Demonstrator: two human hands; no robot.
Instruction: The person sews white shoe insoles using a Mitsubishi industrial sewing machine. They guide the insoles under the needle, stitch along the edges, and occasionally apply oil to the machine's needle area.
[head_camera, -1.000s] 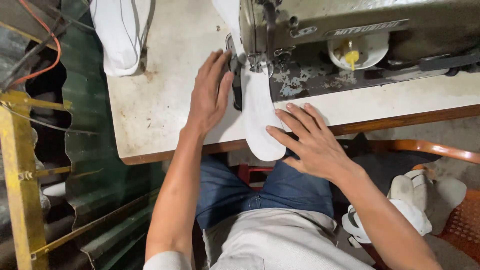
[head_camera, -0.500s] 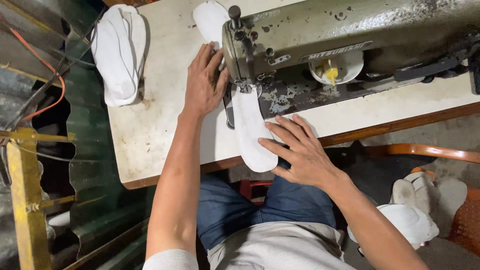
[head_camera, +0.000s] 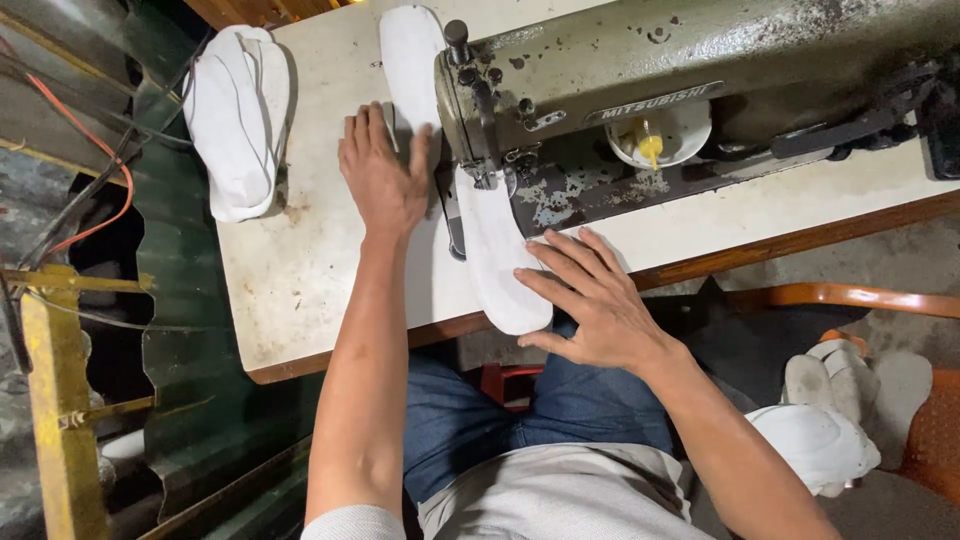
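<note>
Hands press flat, fingers spread, gripping nothing: left hand (head_camera: 383, 180) on the table (head_camera: 300, 270) beside the sewing machine (head_camera: 620, 90), right hand (head_camera: 590, 300) on the white insole (head_camera: 495, 250) under the needle, near edge.

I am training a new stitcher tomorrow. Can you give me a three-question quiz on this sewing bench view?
1. True or false: the left hand lies flat on the table beside the sewing machine.
2. Which thing does the right hand touch?
A. the stack of white insoles at the table's far left
B. the white insole running under the machine's head
C. the yellow-tipped bobbin
3. Fill in: the near end of the insole under the machine sticks out over the table's ____ edge.

Key: 1 true; 2 B; 3 front.
</note>
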